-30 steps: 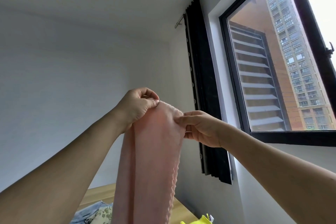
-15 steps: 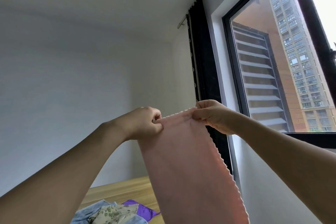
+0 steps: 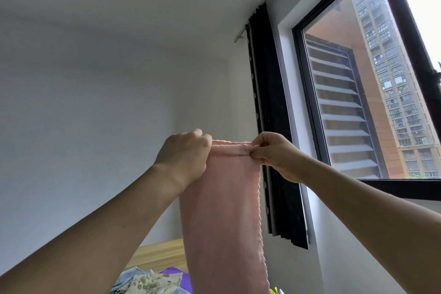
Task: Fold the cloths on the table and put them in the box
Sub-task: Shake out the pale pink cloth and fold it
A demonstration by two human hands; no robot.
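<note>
A pink cloth (image 3: 222, 217) with a scalloped right edge hangs in the air in front of me, reaching down to the bottom of the view. My left hand (image 3: 185, 157) pinches its top left corner. At the top right corner my right hand (image 3: 274, 155) pinches the cloth, and the top edge is stretched level between the two hands. Its lower end is cut off by the frame. The box is not in view.
A heap of cloths lies on the wooden table (image 3: 157, 253) below: a floral one (image 3: 148, 284), a light blue one (image 3: 130, 275), a purple one (image 3: 174, 274), a yellow one (image 3: 274, 291). A black curtain (image 3: 269, 126) and a window (image 3: 372, 93) are at the right.
The hands have moved up and a little right with the pink cloth. The cloth, which swung out to the lower right, now hangs straight down with its top edge level.
</note>
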